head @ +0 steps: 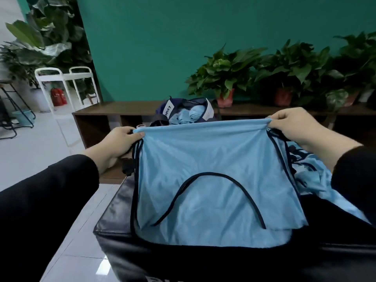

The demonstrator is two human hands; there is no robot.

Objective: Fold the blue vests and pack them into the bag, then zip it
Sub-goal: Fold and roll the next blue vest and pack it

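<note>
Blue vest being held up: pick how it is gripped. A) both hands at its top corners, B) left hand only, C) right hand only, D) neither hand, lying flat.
A: the left hand and right hand each pinch a top corner of the blue vest, stretching its edge between them.

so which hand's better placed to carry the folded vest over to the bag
Likely the left hand. The open navy bag on the brown wooden bench sits nearer it, left of centre. The right hand, pinching the light blue mesh vest, is farther off.

Black padded surface [114, 212] w/ blue vests [311, 180] on it; wooden shelf [126, 107] carries bag [164, 110], potted plants [225, 78].
</note>
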